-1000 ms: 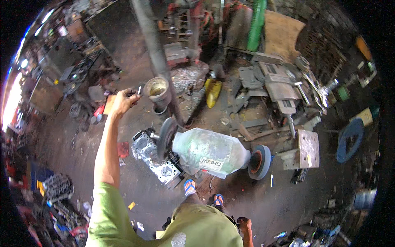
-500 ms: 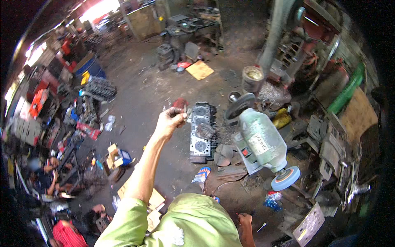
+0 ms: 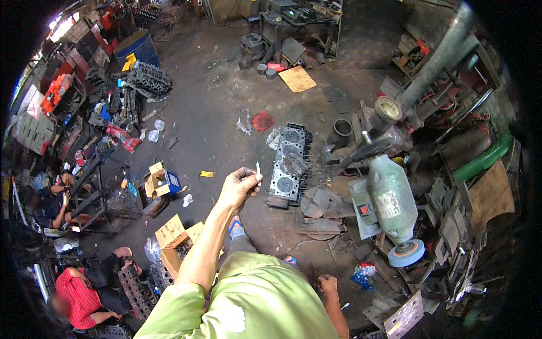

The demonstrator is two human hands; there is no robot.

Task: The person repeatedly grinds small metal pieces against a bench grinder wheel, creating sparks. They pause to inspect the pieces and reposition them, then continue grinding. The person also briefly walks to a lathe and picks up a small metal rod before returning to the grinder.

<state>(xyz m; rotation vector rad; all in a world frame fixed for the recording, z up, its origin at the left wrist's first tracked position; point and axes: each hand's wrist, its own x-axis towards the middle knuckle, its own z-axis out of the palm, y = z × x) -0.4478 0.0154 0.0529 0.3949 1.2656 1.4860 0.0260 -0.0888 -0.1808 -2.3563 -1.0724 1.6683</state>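
My left hand (image 3: 240,189) is stretched out in front of me, its fingers pinching a short, thin white stick (image 3: 258,168) that points upward. Beyond and to the right of it, an engine cylinder head (image 3: 286,183) lies on the floor, with a dark round part (image 3: 295,164) resting on its top face. Low at my right side hangs my right hand (image 3: 326,284), fingers curled; whether anything is inside them is hidden. A green bench grinder (image 3: 391,198) with a blue-grey wheel (image 3: 406,253) stands to the right.
Scrap metal plates (image 3: 451,209) crowd the right side beside a green cylinder (image 3: 483,158). Two co-workers, one in a red shirt (image 3: 87,296), sit at the left. Opened cardboard boxes (image 3: 171,231) lie near my left arm. A blue drum (image 3: 138,48) stands far left.
My view has shifted, so the cylinder head and grinder appear further right. My left hand, still pinching the stick, now appears lower and farther from the cylinder head. One foot has stepped forward.
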